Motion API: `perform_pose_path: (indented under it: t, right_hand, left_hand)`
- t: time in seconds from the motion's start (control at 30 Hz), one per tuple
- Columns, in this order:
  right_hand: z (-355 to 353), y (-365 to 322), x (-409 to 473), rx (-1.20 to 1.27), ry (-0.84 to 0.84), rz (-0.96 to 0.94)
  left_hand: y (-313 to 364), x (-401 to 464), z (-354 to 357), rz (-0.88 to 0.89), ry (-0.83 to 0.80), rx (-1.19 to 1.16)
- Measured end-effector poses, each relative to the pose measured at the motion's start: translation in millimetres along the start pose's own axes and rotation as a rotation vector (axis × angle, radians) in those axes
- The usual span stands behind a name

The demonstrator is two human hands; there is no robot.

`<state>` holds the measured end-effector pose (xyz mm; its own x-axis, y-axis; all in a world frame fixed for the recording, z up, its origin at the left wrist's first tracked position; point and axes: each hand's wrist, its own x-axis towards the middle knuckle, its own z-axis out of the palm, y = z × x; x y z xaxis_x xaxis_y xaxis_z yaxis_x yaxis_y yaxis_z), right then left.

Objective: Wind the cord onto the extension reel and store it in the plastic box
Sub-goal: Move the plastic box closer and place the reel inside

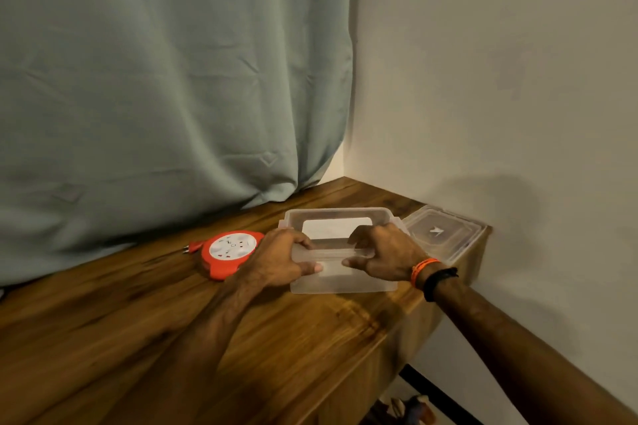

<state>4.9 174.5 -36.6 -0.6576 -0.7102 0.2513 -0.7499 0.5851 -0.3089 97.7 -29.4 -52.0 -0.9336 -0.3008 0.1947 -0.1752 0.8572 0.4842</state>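
Observation:
A clear plastic box (345,278) stands open on the wooden table (207,338) near its right end. My left hand (276,257) grips the box's near rim at the left, fingers inside and thumb on the outer wall. My right hand (383,254) grips the same rim at the right. The box holds nothing but a pale patch on its floor. The red extension reel (229,252) with a white socket face lies flat just left of the box, partly behind my left hand. Its red plug (193,247) sticks out at its left; the cord looks wound in.
The box's clear lid (440,233) lies at the table's far right corner, against the white wall (500,97). A grey-green curtain (155,79) hangs along the back edge. The table's right edge drops off just beyond the box.

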Motion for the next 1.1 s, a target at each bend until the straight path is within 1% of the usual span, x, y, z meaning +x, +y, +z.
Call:
perform_pose_path:
  t: [0.1, 0.17, 0.27, 0.37, 0.43, 0.5, 0.6, 0.63, 0.7, 0.73, 0.77, 0.83, 0.9, 0.97, 1.1]
  right_hand:
    - [-8.2, -9.1, 9.8, 0.078, 0.04, 0.034]
    - [-11.4, -16.5, 21.8, 0.128, 0.048, 0.063]
    - [-13.1, -32.3, 41.9, 0.199, 0.052, 0.095]
    - [-9.4, -56.1, 72.6, 0.241, 0.028, 0.098]
    - [-3.5, -73.4, 94.8, 0.255, 0.005, 0.096]
    - [4.8, -81.5, 113.3, 0.214, -0.06, 0.117]
    - [18.7, -97.1, 134.5, 0.082, -0.264, 0.179]
    - [22.1, -105.3, 141.2, 0.08, -0.236, 0.111]
    - [36.5, -122.7, 166.0, 0.034, -0.177, 0.038]
    - [46.2, -133.0, 180.2, 0.041, -0.22, 0.019]
    - [52.7, -136.0, 188.8, -0.002, -0.264, -0.015]
    - [59.4, -138.0, 199.9, -0.045, -0.321, 0.003]
    - [65.1, -138.5, 213.1, -0.136, -0.384, 0.079]
    - [63.4, -144.8, 216.0, -0.165, -0.415, 0.104]
    - [84.5, -144.2, 229.7, -0.075, -0.608, 0.136]
  left_hand:
    - [-0.7, -0.4, -10.1, -0.05, 0.107, -0.172]
    - [-3.4, 2.0, -20.6, -0.122, 0.172, -0.223]
    - [-17.8, 5.2, -41.3, -0.284, 0.268, -0.27]
    - [-45.5, 8.1, -59.6, -0.453, 0.375, -0.409]
    - [-63.1, 7.6, -67.4, -0.563, 0.406, -0.5]
    - [-80.6, 8.8, -71.8, -0.657, 0.418, -0.572]
    - [-99.8, 10.0, -75.2, -0.758, 0.389, -0.631]
    - [-105.2, 11.4, -74.2, -0.79, 0.372, -0.655]
    - [-113.6, 14.1, -72.6, -0.86, 0.316, -0.734]
    - [-117.6, 16.1, -72.3, -0.884, 0.286, -0.767]
    - [-119.5, 18.0, -71.5, -0.9, 0.261, -0.8]
    - [-125.1, 22.7, -69.7, -0.933, 0.228, -0.843]
    - [-131.0, 28.2, -66.9, -0.954, 0.204, -0.88]
    - [-135.0, 32.5, -63.6, -0.963, 0.177, -0.929]
    - [-141.9, 41.2, -58.7, -0.956, 0.172, -0.978]
